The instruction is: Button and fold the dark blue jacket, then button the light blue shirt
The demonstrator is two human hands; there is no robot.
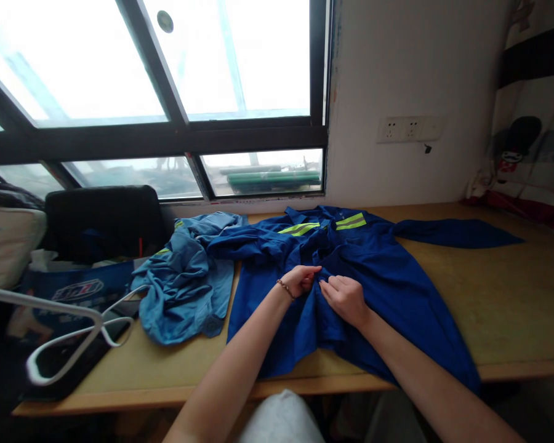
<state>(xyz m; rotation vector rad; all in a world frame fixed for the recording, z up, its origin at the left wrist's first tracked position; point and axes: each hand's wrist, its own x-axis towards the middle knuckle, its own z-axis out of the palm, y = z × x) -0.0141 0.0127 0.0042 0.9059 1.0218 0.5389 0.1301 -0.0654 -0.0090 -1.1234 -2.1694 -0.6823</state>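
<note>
A dark blue work jacket point(388, 289) with yellow-green reflective strips across the chest lies spread on the table, its collar toward the wall. One sleeve stretches out to the right; the other lies bunched to the left. At the jacket's front edge my left hand point(301, 280), with a beaded bracelet at the wrist, pinches the cloth. Close beside it, my right hand point(346, 298) is closed on the same front opening, fingertips pressed together. The cloth between the hands is lifted into folds. Whether a button or other fastener sits in the fingers is too small to tell.
A crumpled light blue work garment point(184, 289) lies left of the jacket on the wooden table point(503, 307). Further left are a white curved metal frame point(69, 311), a printed blue bag point(80, 289) and a black chair back point(104, 215). Window and wall sockets point(409, 129) stand behind.
</note>
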